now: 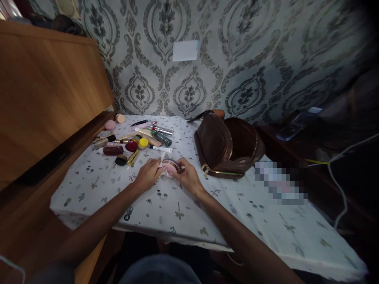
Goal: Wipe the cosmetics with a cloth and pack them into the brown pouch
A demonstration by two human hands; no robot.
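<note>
and here, right at the middle of the tabletop (pixel 106 185), is the round compact (pixel 170 167), pinkish and clasped between two hands! the left hand (pixel 147 173) curls in from one side, pinching a white tissue (pixel 164 176) against the rim; the right hand (pixel 189 177) grips the opposite edge, thumb low, fingers higher. why both? likely because a smooth disc turns easily, so one side steadies while the other presses. whether the lid is up, i cannot tell; the fingers hide too much.

both forearms reach in from the near edge, and the compact sits low, close to the cloth, which probably spares the wrists and makes any slip a short one.

over on the left, what a crowd of cosmetics! the brown bottle (pixel 113 150) lies on its side, as does the gold tube (pixel 133 157), with the yellow-topped jar (pixel 143 143) just beside the red pot (pixel 131 145). they look loosely spread so each can be seen, while the cloth in front of the hands gives elbow room. the pink sponge (pixel 109 125) rests farther back, near the wooden panel (pixel 53 71).

and to the right, the brown bag (pixel 213 138) slumps, mouth gaping, its soft walls seemingly propping it up, within easy reach of the right hand.
</note>
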